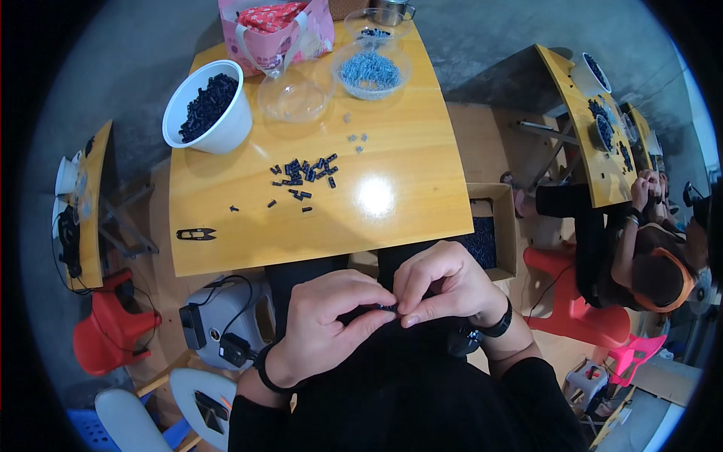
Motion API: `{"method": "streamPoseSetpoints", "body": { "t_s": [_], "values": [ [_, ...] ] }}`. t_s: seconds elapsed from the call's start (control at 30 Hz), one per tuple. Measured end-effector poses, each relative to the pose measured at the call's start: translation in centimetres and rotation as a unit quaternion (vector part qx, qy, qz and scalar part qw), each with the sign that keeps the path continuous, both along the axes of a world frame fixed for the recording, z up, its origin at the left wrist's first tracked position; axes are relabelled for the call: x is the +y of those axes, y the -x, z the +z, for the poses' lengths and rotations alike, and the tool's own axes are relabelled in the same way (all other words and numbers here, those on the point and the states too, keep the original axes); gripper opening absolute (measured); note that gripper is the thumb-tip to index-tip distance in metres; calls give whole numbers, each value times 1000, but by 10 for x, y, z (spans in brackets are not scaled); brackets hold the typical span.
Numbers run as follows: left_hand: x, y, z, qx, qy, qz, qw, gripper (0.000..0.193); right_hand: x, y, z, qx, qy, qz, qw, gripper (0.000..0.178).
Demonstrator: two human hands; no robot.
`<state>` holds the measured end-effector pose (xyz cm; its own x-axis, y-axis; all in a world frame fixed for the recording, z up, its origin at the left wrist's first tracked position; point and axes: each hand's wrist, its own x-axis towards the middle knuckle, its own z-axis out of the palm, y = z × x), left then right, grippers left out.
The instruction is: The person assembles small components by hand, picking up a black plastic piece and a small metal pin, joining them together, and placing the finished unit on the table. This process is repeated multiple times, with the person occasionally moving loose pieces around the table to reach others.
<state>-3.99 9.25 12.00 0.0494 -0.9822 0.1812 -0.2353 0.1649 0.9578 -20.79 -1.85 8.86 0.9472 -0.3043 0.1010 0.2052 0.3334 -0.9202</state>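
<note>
Both my hands meet over my lap, just off the near edge of the wooden table (301,241). My left hand (331,313) pinches a small black piece (386,306) between thumb and fingers. Against its other end, the thumb and forefinger of my right hand (444,286) are pressed together; whatever lies between them is too small and hidden to name. On the table lies a loose pile of small black cylindrical pieces (305,172), with several strays nearer me. A few small silvery bits (358,138) rest behind the pile.
Black thread snips (196,234) lie at the table's near left. Farther back are a white tub (237,124) of black pieces, a clear bowl (369,71) of silvery parts, a clear lid (296,98) and a pink bag (316,34). A cardboard box (506,226) stands right, below the table.
</note>
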Motion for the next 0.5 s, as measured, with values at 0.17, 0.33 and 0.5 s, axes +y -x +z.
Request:
{"method": "streamPoseSetpoints", "body": {
  "t_s": [0.17,0.33,0.5],
  "values": [
    [-1,0,-4,-7,3,4,1000,18,0,2,0,12,21,-23,999,10],
    [-3,2,-9,-48,59,0,997,20,-4,3,4,-1,46,-24,999,7],
    [-5,1,-9,-57,67,10,996,20,-4,2,-6,-27,62,-7,998,13]
  ]
}}
